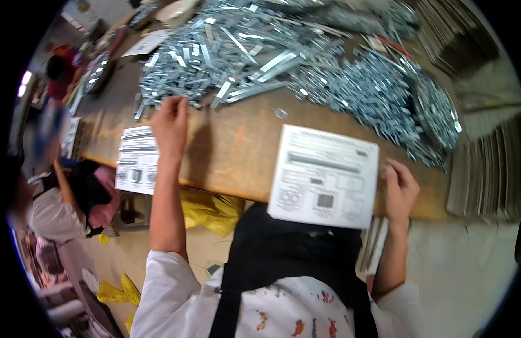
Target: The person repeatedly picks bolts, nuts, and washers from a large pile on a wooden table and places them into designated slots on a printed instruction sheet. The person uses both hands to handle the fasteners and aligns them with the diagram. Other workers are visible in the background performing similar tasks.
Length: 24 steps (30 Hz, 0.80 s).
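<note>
My left hand (170, 127) is at the near left edge of a pile of shiny metal strips (215, 50), its fingers pinched together; whatever they hold is hidden. Just below and left of that wrist lies a white printed sheet (137, 160) with strip-like and square pictures. A larger white printed card or flat box (327, 174) overhangs the table's front edge before me. Beside its right edge is my right hand (400, 188), fingers curled closed, with anything in them too small to make out. Beyond it spreads a heap of small metal parts (367, 93).
A metal tray (441, 107) of small parts stands at the right. Stacked brown cardboard (486, 169) flanks the wooden table (232, 146). A yellow bag (212, 213) hangs below the front edge. Another person (63, 203) sits at the left.
</note>
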Each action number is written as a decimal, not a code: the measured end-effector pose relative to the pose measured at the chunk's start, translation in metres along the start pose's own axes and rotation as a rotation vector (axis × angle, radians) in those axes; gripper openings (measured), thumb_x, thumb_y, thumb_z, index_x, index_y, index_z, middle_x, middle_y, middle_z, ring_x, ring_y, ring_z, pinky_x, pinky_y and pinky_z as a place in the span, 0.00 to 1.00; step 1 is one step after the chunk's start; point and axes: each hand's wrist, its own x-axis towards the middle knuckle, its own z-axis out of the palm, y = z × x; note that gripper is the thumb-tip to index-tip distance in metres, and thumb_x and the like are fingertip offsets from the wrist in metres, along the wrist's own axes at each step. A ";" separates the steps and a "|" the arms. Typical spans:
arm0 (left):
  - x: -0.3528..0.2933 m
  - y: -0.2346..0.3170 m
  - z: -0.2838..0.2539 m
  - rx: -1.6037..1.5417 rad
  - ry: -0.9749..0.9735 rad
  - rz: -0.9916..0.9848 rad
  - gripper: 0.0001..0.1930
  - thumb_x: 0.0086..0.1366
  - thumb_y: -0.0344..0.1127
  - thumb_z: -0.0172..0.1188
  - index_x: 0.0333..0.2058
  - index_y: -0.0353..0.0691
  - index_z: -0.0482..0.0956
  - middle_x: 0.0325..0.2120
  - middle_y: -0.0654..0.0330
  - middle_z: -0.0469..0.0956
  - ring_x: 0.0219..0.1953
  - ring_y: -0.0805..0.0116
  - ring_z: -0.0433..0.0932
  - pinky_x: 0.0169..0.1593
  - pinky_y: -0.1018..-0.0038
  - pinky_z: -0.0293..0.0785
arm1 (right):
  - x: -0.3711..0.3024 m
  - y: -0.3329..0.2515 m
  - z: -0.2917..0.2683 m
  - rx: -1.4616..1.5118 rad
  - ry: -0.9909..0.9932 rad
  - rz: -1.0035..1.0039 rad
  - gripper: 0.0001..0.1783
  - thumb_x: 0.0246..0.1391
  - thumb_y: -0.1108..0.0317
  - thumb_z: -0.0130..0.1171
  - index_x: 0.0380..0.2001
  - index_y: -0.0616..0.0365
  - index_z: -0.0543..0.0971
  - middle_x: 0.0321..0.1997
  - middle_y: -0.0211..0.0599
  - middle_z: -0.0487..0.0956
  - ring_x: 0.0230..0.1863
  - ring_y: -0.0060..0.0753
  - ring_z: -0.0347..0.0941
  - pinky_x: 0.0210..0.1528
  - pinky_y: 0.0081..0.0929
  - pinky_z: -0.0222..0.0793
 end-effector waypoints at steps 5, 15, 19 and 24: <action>-0.098 0.126 0.022 -0.155 -0.156 0.357 0.05 0.59 0.27 0.67 0.28 0.41 0.79 0.21 0.61 0.79 0.23 0.70 0.79 0.27 0.75 0.74 | -0.028 -0.013 0.038 0.276 -0.570 0.281 0.16 0.64 0.70 0.56 0.51 0.67 0.80 0.40 0.40 0.85 0.37 0.23 0.80 0.38 0.19 0.75; -0.170 0.152 0.036 -0.473 -0.661 0.472 0.11 0.50 0.33 0.75 0.30 0.41 0.82 0.26 0.60 0.81 0.27 0.61 0.81 0.30 0.69 0.76 | -0.041 -0.030 0.101 0.353 -0.468 0.186 0.11 0.66 0.69 0.54 0.45 0.62 0.81 0.32 0.30 0.80 0.31 0.21 0.73 0.34 0.20 0.71; -0.154 0.121 0.025 -0.346 -0.633 0.157 0.11 0.52 0.33 0.75 0.25 0.38 0.79 0.21 0.60 0.78 0.24 0.69 0.78 0.28 0.75 0.72 | -0.034 -0.020 0.130 -0.357 -0.305 -0.545 0.05 0.52 0.73 0.62 0.33 0.57 0.82 0.32 0.35 0.79 0.33 0.41 0.76 0.34 0.31 0.73; -0.140 0.116 0.030 -0.311 -0.716 0.020 0.14 0.55 0.32 0.73 0.39 0.37 0.82 0.28 0.60 0.77 0.25 0.70 0.76 0.29 0.74 0.71 | -0.034 -0.015 0.114 -0.447 -0.398 -0.668 0.11 0.45 0.72 0.67 0.36 0.55 0.82 0.35 0.32 0.80 0.40 0.37 0.76 0.39 0.33 0.73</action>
